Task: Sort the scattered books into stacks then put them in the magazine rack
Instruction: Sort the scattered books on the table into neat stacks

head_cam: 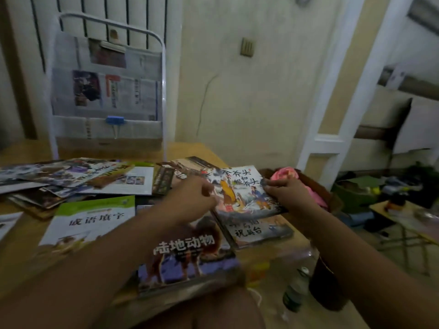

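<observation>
- Right hand [288, 194] grip clamps picture book [242, 189] at its right edge.
- Left hand [190, 198] grip: fingers curled at that book's left edge, contact unclear.
- Magazine rack [107, 91] stands behind it on bench [21, 233].

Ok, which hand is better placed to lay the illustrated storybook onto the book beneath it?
Right, probably. The right hand already has its grip on the right edge of the colourful illustrated storybook, held just above the similar storybook lying on the wooden table. The left hand only touches its left edge.

Both forearms are bare with no sleeves in view, and the left grip [190, 200] and right grip [288, 194] wear no gloves.
</observation>
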